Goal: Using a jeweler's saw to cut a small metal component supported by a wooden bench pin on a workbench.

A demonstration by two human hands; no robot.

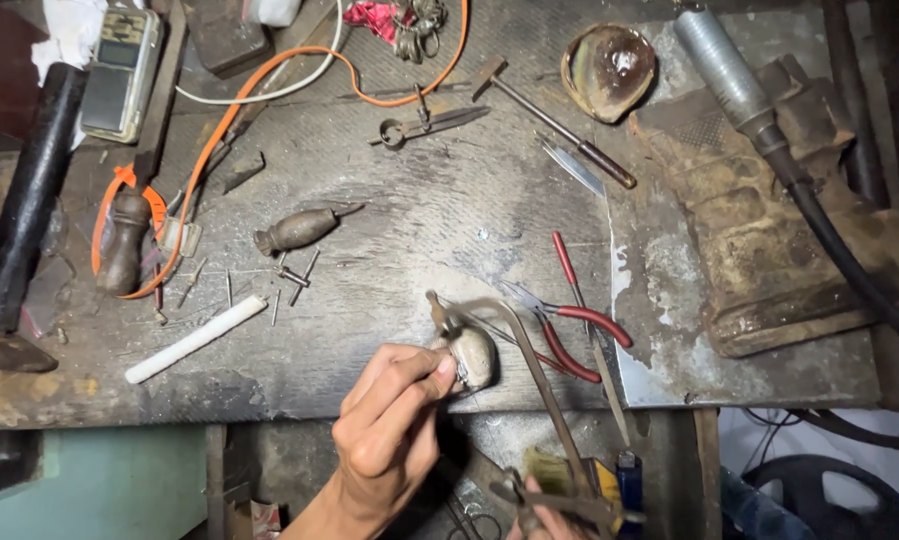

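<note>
My left hand (389,430) reaches up from the bottom edge and pinches a small metal piece against a rounded pale lump (474,355) at the front edge of the worn workbench (409,230). A metal saw frame (514,345) arches over that lump, and its thin blade runs beside my fingertips. Only part of my right hand (541,520) shows at the bottom edge, where it grips the saw frame's handle. What the pinched piece is cannot be made out.
Red-handled pliers (581,325) lie just right of the saw. A white stick (197,338), wooden-handled tool (299,228), dividers (424,125), small hammer (554,120), shiny bowl (609,68), orange cable (219,130), digital scale (119,70) and hosed metal handpiece (734,75) lie around.
</note>
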